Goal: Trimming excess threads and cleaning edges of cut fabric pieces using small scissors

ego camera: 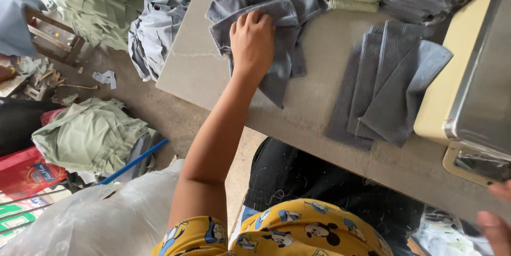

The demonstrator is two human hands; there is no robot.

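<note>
On the grey worktable point(213, 69), the person's left hand point(252, 40) lies palm-down on a loose heap of grey ribbed fabric pieces point(266, 6), fingers curled and closed on the top piece near the table's far end. The arm reaches out nearly straight from the shoulder, elbow only slightly bent, wrist level with the cloth. It looks to me like the picking-up step: one piece is being gathered off the heap. Drawing it free would call for a pinch on just that single layer, so the pieces under it stay put, then a pull back toward the body. A neater fan of flat grey pieces point(388, 91) lies near the cream sewing machine point(463, 91), well apart from the heap. The right hand point(497, 219) shows only at the frame's lower right edge, by the machine's base; a few fingertips are visible and I cannot tell whether it is open or closed. Pale green bundles point(90, 136) lie on the floor.
</note>
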